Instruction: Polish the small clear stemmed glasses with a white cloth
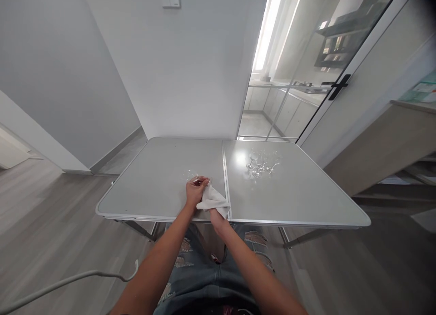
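My left hand [195, 192] is closed in a pinch near the table's front middle, holding a small clear, glass-like piece [210, 180] whose exact kind I cannot make out. A white cloth [214, 199] drapes over my right hand [217, 217], which grips it from below and presses it against the piece. The cloth hides most of the right fingers. Just beyond the left hand, a few clear, shiny bits [189, 174] lie on the tabletop. On the right half of the table sits a cluster of several clear, glass-like pieces [260, 166], too reflective to tell apart.
The pale folding table [146, 187] has a metal rim and a centre seam. Behind it stands a white wall [190, 69], with a glass door [286, 78] to the right. A wooden shelf unit [391, 142] is at far right, and a pale curved tube [85, 275] at lower left.
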The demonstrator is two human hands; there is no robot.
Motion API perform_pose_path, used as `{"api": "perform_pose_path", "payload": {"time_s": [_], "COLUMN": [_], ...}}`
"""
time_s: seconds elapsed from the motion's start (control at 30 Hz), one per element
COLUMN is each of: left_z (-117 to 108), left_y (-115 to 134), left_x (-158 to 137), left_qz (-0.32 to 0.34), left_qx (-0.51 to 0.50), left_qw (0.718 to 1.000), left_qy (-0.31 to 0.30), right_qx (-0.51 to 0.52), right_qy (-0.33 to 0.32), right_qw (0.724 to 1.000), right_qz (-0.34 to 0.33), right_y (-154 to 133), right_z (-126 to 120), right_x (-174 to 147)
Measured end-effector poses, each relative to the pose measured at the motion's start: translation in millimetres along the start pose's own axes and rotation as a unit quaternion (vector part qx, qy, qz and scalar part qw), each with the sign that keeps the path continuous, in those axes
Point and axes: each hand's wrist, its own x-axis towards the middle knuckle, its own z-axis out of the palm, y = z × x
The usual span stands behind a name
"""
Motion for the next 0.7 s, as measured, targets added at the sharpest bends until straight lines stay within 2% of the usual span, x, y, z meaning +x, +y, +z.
{"api": "perform_pose_path", "payload": {"time_s": [0.1,0.3,0.5,0.7], "left_z": [0,3,5,6], "left_y": [1,3,1,0], "left_x": [-3,-5,-6,-7], "left_qz": [-0.004,0.028,0.02,0.018], "left_qx": [-0.014,-0.054,-0.094,-0.07], "left_qw": [1.0,0.997,0.991,0.992], "left_qy": [0.004,-0.055,-0.092,-0.102], "right_qx": [0.0,-0.042,-0.082,-0.101], "right_qy": [-0.021,0.044,0.019,-0.002], "right_qw": [1.0,0.997,0.996,0.987], "right_qz": [0.008,-0.05,0.001,0.123], "right_y": [-15,-52,-63,-62], "right_z": [-14,-54,-87,-93], "right_x": [-8,-3,-3,-3]}}
